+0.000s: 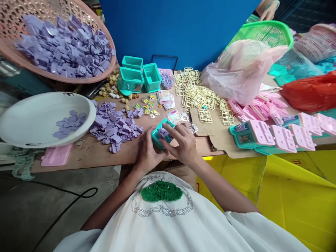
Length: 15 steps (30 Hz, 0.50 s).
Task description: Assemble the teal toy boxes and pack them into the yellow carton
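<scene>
- White shirt (183,224) with a green patch (161,190) fills the bottom of the view, closest to the lens; both forearms reach up from it to the wooden board (86,154).
- Teal toy case (162,134) sits at the near edge of the board, held between both hands, just right of the loose lilac parts pile (115,126).
- Left hand (147,152): fingers curled round the case's left side, thumb up along it, a closed grip on the case.
- Right hand (183,141): fingers half spread, index and middle tips pressing down on a small lilac piece (163,133) in the top of the case; nothing pinched that I can see.
- Handling guess: case looks like thin moulded plastic, light, stiff, a bit slick; best held by the side walls, as the left hand does. Lilac piece is tiny and probably snaps in, so press straight down; sideways force could bend its tabs.
- Beyond the case: sticker sheets (165,96), cream sprues (199,92), open teal boxes (139,77).
- Left of the case: white bowl (34,136) with a few lilac parts, pink basket (15,21) heaped with more.
- Right of the case: finished pink-lidded cases (275,134) in a row, plastic bag (238,71), green basket (262,31).
- Another person's hand (267,10) at the far top right, well apart.
</scene>
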{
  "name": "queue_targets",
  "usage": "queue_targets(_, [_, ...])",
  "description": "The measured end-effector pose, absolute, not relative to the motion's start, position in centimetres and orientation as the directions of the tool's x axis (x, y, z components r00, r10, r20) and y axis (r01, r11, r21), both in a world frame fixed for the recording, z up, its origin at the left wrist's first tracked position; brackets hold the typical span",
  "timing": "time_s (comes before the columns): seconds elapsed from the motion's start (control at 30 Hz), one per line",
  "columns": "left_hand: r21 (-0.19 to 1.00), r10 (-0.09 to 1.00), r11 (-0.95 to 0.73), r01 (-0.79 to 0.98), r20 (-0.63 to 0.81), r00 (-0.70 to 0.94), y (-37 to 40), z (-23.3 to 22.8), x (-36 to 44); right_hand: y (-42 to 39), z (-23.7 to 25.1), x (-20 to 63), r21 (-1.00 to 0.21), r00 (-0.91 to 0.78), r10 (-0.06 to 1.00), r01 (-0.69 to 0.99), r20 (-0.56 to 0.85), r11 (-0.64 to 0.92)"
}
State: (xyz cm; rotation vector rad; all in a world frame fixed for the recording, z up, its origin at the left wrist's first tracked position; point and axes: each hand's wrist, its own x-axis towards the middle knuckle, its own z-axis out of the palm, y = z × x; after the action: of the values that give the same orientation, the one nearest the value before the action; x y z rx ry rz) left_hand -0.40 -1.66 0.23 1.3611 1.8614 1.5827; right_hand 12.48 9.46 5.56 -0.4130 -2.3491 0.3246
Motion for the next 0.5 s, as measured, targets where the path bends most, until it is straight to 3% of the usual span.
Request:
queue_targets(0.2, [0.913, 0.964, -0.209, 0.351, 0.253, -0.083, -2.5, 2.0, -6.1, 10.2, 7.4, 12.7, -0.421, -0.866, 0.184, -0.033, 0.465, 0.906])
queue_targets(0.3, [0.942, 0.976, -0.201, 0.27, 0.217, -0.029, -2.6, 1.8, -6.9, 11.1, 8.0, 12.4, -0.496, -0.886, 0.136, -0.115, 0.443, 0.861])
queue_targets(0.37, [0.962, 0.975, -0.176, 0.207, 0.199, -0.097, -2.7, 1.0, -6.6, 11.8, 8.1, 12.2, -0.575, -0.879, 0.191, -0.109, 0.436, 0.811])
queue_targets(0.5, [0.99, 0.965, -0.136, 0.048, 0.143, -0.221, -2.9, -0.6, -5.5, 12.8, 7.8, 11.7, -0.763, -0.763, 0.45, -0.088, 0.465, 0.64])
